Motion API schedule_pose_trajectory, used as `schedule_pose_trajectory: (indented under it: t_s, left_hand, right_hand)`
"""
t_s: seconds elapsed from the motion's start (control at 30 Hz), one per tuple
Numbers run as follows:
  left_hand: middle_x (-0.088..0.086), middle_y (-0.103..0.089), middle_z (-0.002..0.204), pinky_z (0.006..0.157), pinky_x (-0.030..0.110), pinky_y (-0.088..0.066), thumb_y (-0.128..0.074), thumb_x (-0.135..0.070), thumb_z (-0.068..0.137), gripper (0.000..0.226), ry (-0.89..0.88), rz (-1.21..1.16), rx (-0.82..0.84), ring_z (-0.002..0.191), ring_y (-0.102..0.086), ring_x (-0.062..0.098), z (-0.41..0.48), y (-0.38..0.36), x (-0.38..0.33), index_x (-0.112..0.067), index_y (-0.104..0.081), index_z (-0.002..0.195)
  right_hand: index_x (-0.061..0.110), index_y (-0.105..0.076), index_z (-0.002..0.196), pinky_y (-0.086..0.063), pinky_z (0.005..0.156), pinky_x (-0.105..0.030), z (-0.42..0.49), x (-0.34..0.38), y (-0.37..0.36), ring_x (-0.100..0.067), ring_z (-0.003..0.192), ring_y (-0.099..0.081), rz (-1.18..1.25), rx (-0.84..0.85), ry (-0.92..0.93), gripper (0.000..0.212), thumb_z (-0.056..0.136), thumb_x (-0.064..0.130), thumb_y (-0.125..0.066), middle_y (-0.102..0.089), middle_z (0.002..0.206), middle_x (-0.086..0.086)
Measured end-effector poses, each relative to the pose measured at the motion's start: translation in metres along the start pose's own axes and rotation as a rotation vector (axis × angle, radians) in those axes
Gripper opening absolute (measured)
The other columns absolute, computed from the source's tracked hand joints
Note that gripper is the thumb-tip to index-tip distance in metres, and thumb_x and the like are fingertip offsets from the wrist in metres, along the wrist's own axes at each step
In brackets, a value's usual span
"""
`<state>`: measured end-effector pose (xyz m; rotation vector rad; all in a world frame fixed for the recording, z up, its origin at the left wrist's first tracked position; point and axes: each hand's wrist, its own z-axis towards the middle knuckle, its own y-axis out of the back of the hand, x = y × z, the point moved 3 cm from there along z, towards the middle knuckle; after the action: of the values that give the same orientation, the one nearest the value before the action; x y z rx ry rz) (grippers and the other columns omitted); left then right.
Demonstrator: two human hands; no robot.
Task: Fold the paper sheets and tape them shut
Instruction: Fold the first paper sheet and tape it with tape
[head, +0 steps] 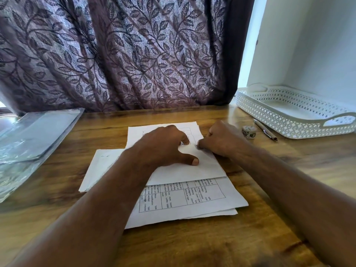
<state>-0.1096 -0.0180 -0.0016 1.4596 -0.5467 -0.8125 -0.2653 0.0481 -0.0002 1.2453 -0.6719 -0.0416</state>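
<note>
Head view, the only 1 supplied. We see the folded sheet (202,170) on top of a stack of printed sheets (183,197) at the middle of the wooden tabletop (269,170). Its long axis runs left to right, the right end sloping slightly toward the viewer; we cannot tell which long edge is the crease. The left hand (165,145) lies on the sheet with fingers spread wide and thumb out, pressing it flat. The right hand (221,139) sits at the sheet's far right corner, its fingers curled tight and their tips meeting the paper edge, apparently pinching it, just beside the left fingertips. Of the 2 hands, the right is the nearer to the tape roll (249,132), which stands on the tabletop to its right, near but apart. We judge that taping turns on this short rightward reach while the left hand holds the fold. A pen (265,130) lies between the roll and a white lattice tray (289,120); a clear plastic sleeve (34,135) lies far left.
</note>
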Motion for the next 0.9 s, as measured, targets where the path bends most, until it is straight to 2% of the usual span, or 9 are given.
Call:
schedule_pose_trajectory:
  t_s: [0.1,0.2,0.3,0.37,0.47,0.53,0.6,0.73,0.9]
  left_hand:
    - [-0.004,-0.058,0.128,0.095,0.040,-0.050,-0.065,-0.081,0.068,0.081,-0.022,0.012,0.002,0.112,-0.056,0.019,0.001,-0.002,0.002,-0.037,-0.055,0.135]
    - [-0.003,-0.055,0.133,0.097,0.038,-0.048,-0.062,-0.081,0.071,0.084,-0.059,0.017,0.010,0.119,-0.053,0.020,0.001,-0.002,0.001,-0.046,-0.042,0.145]
    - [-0.001,-0.053,0.131,0.097,0.041,-0.047,-0.057,-0.079,0.076,0.080,-0.089,0.047,0.027,0.120,-0.051,0.021,-0.002,-0.002,-0.001,-0.052,-0.033,0.147]
    - [-0.001,-0.053,0.127,0.096,0.042,-0.048,-0.055,-0.080,0.077,0.077,-0.090,0.050,0.029,0.117,-0.051,0.021,-0.003,0.000,-0.001,-0.054,-0.035,0.146]
    - [-0.003,-0.053,0.123,0.088,0.036,-0.046,-0.054,-0.081,0.077,0.074,-0.094,0.072,0.030,0.112,-0.052,0.019,-0.003,0.000,0.000,-0.053,-0.039,0.144]
    - [-0.004,-0.053,0.123,0.084,0.035,-0.045,-0.054,-0.080,0.078,0.073,-0.095,0.079,0.029,0.110,-0.051,0.017,-0.003,0.000,0.000,-0.052,-0.040,0.144]
    - [-0.003,-0.054,0.125,0.089,0.038,-0.047,-0.054,-0.079,0.079,0.070,-0.093,0.079,0.036,0.112,-0.050,0.017,-0.004,0.000,-0.001,-0.050,-0.045,0.143]
    - [-0.002,-0.052,0.134,0.097,0.042,-0.047,-0.055,-0.077,0.079,0.070,-0.085,0.098,0.053,0.119,-0.048,0.019,-0.004,0.001,-0.003,-0.047,-0.050,0.142]
    - [-0.001,-0.054,0.139,0.097,0.036,-0.046,-0.054,-0.071,0.086,0.062,-0.141,0.191,0.033,0.121,-0.052,0.019,-0.006,0.005,-0.010,-0.040,-0.055,0.140]
  right_hand:
    - [0.019,-0.060,0.069,-0.039,0.053,-0.028,0.000,0.001,-0.004,-0.017,0.069,-0.060,-0.034,-0.017,0.025,0.033,0.075,0.043,-0.081,-0.061,0.069,0.003]
    - [0.020,-0.054,0.066,-0.039,0.053,-0.029,-0.001,0.001,-0.006,-0.017,0.068,-0.058,-0.042,-0.019,0.049,0.035,0.077,0.041,-0.080,-0.057,0.066,0.004]
    - [0.020,-0.048,0.059,-0.037,0.053,-0.028,-0.003,0.001,-0.004,-0.017,0.063,-0.053,-0.059,-0.023,0.081,0.041,0.077,0.040,-0.079,-0.052,0.061,0.006]
    - [0.020,-0.046,0.057,-0.038,0.054,-0.029,-0.002,0.001,-0.002,-0.019,0.063,-0.052,-0.065,-0.019,0.096,0.042,0.075,0.041,-0.078,-0.050,0.060,0.006]
    - [0.021,-0.050,0.061,-0.037,0.053,-0.028,-0.001,0.000,0.000,-0.017,0.066,-0.054,-0.081,0.025,0.078,0.042,0.074,0.048,-0.080,-0.054,0.064,0.006]
    - [0.021,-0.056,0.069,-0.039,0.054,-0.028,0.001,-0.003,0.003,-0.018,0.071,-0.057,-0.058,0.048,0.031,0.043,0.068,0.056,-0.083,-0.059,0.070,0.005]
    - [0.018,-0.063,0.081,-0.044,0.058,-0.029,0.001,-0.006,0.007,-0.017,0.077,-0.060,-0.011,0.067,-0.016,0.049,0.064,0.058,-0.085,-0.064,0.080,0.003]
    - [0.013,-0.071,0.089,-0.047,0.065,-0.030,0.004,-0.012,0.010,-0.019,0.087,-0.063,0.073,0.102,-0.051,0.040,0.069,0.043,-0.088,-0.069,0.091,-0.002]
    - [0.014,-0.071,0.086,-0.052,0.071,-0.035,0.010,-0.014,0.009,-0.019,0.087,-0.063,0.101,0.111,-0.079,0.033,0.069,0.037,-0.089,-0.070,0.091,-0.002]
